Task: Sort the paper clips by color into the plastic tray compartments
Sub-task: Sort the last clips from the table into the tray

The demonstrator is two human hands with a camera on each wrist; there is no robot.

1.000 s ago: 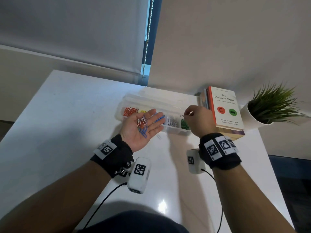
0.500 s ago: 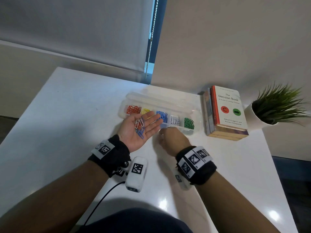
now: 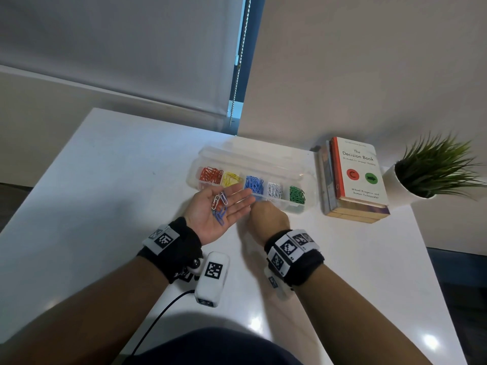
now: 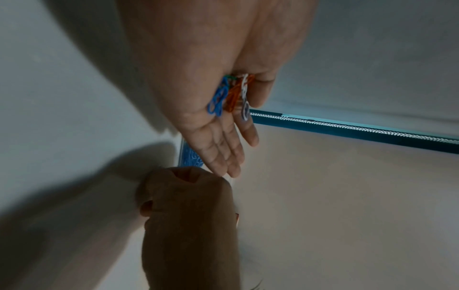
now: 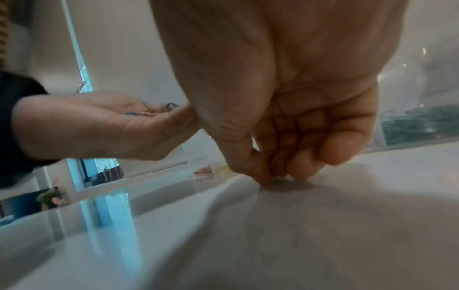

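A clear plastic tray [image 3: 310, 180] lies at the back of the white table, its compartments holding orange [image 3: 210, 175], yellow [image 3: 232, 179], blue [image 3: 254, 184], white [image 3: 274, 190] and green clips [image 3: 297, 194]. My left hand [image 3: 232, 200] lies palm up just in front of it, fingers straight, carrying loose blue, orange and white clips [image 3: 219, 206] [image 4: 228, 96]. My right hand [image 3: 266, 214] is knuckles up beside the left fingertips. In the right wrist view its thumb and fingers [image 5: 263, 172] are curled and pinched against the table; no clip shows between them.
A stack of books [image 3: 353, 177] stands right of the tray, with a potted plant [image 3: 434, 169] beyond it near the table's right edge. A blind cord [image 3: 238, 61] hangs at the back wall. Bare white tabletop [image 3: 105, 193] spreads to the left.
My right hand has left the tray's right end, come back left and down, and now has its fingertips on the table by the left hand. The left hand has held still.
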